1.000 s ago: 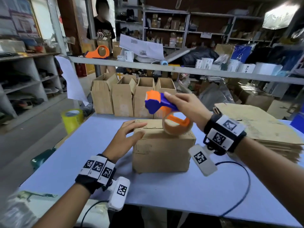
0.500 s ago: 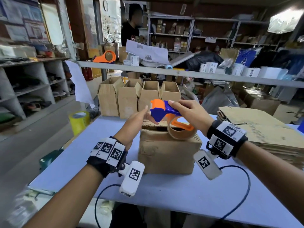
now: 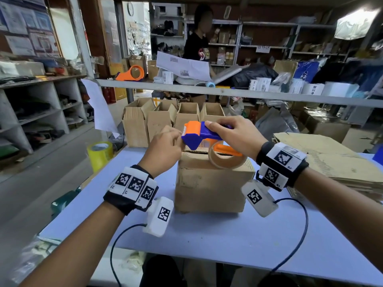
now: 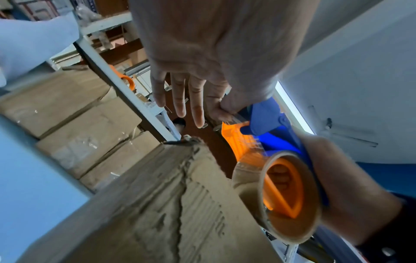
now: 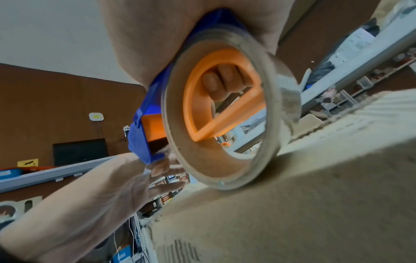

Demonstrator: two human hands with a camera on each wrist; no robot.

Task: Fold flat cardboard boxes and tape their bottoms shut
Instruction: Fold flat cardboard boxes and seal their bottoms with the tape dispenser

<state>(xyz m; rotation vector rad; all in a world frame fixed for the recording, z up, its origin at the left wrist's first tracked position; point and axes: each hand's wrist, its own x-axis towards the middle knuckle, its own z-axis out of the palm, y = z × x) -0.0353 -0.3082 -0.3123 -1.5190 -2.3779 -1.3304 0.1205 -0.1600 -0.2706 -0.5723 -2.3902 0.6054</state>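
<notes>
A folded cardboard box [image 3: 211,183] stands on the blue table [image 3: 207,237] with its closed flaps up; the seam shows in the left wrist view [image 4: 180,204]. My right hand [image 3: 228,131] grips the blue and orange tape dispenser [image 3: 199,135] just above the box's far top edge, fingers curled through its orange handle [image 5: 225,83]. The brown tape roll [image 3: 227,158] hangs close over the box top [image 5: 315,195]. My left hand [image 3: 178,134] is at the dispenser's front, thumb and forefinger pinching the clear tape end [image 4: 231,115]; its other fingers [image 4: 178,99] are straight.
A stack of flat cardboard [image 3: 331,162] lies on the table at the right. Several open folded boxes [image 3: 186,117] stand in a row past the far edge. A yellow tape roll [image 3: 100,154] sits at the left. A person [image 3: 199,44] stands behind the shelf rail [image 3: 248,93].
My left hand has lifted off the box top and gone up to the dispenser's front, where it now pinches the tape end. The right hand has kept the dispenser over the box.
</notes>
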